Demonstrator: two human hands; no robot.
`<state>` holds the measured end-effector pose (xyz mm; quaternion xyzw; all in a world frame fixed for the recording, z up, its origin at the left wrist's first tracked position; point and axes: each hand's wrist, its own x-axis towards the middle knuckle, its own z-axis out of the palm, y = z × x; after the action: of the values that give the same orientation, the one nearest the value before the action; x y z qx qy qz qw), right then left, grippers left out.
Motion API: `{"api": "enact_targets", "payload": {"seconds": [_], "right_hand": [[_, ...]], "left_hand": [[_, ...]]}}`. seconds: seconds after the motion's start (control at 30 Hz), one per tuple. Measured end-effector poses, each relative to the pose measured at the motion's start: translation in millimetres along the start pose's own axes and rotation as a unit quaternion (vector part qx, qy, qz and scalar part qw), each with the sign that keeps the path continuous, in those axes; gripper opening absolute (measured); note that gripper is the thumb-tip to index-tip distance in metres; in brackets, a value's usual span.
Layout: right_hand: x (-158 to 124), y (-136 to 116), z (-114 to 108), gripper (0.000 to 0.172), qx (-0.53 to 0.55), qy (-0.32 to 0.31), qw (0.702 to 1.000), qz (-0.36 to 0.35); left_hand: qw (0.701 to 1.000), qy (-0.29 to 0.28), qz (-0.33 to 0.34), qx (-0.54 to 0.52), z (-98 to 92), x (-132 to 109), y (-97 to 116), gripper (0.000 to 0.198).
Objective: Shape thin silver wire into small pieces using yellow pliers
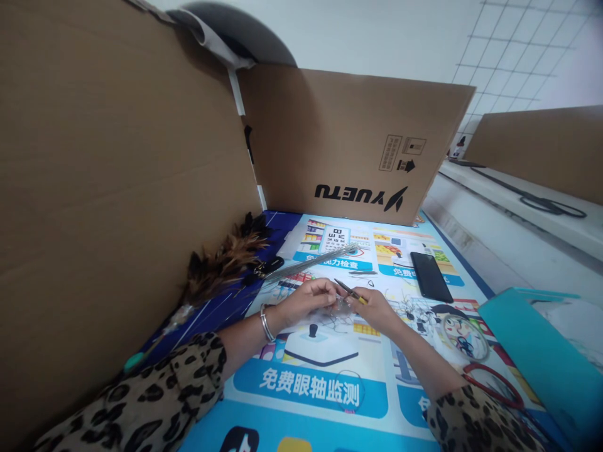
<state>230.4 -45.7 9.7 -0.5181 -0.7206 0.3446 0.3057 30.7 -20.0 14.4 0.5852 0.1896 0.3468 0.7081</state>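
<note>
My left hand (316,297), with a silver bangle at the wrist, is closed in a pinch over the table. Whatever lies between its fingers is too small to make out. Close beside it, my right hand (374,309) is wrapped round a slim, pointed dark tool with a yellow grip (349,290), its tip pointing up and left. Beneath the fingers lie thin, fine wires (342,321) and something clear and shiny. A bundle of long, thin metal wires (320,257) lies just beyond my hands.
Brown feathers (221,260) lie along the left cardboard wall (117,157). To the right are a black phone (430,276), small dark pieces (421,314), a round clear dish (465,336), red-handled scissors (492,383) and a teal box (532,351). Another cardboard panel (348,144) stands behind.
</note>
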Motion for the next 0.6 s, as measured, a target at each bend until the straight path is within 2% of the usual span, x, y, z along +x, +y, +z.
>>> {"api": "enact_targets", "payload": {"seconds": [0.23, 0.6], "right_hand": [[0.9, 2.6, 0.4, 0.026, -0.013, -0.005, 1.0, -0.003], [-0.8, -1.4, -0.9, 0.028, -0.016, -0.013, 1.0, 0.01]], "left_hand": [[0.999, 0.014, 0.007, -0.031, -1.3, 1.3, -4.1, 0.015], [0.998, 0.035, 0.014, 0.042, -3.8, 3.3, -3.7, 0.016]]}}
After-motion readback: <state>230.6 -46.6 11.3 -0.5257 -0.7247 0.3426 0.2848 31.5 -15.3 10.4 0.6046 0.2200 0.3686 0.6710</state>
